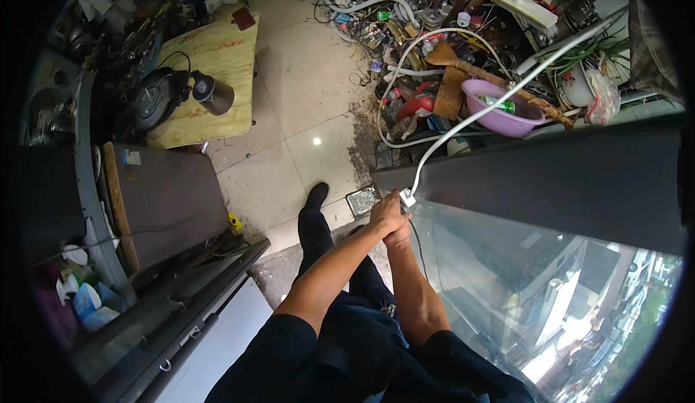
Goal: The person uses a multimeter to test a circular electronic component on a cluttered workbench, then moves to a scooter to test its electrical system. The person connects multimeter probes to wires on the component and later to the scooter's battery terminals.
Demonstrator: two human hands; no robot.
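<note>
White block-shaped plastic connector (407, 198) on a thick white cable (463, 124) touches the left hand (386, 213), near the dark grey ledge (543, 179). I see that hand overlapping the right hand (397, 236), so I cannot tell whose fingers grasp it; the upper end of a thin black cord (419, 247) is hidden.

The left hand (387, 213) and right hand (398, 234) meet (forearms (337, 276) bare).
</note>
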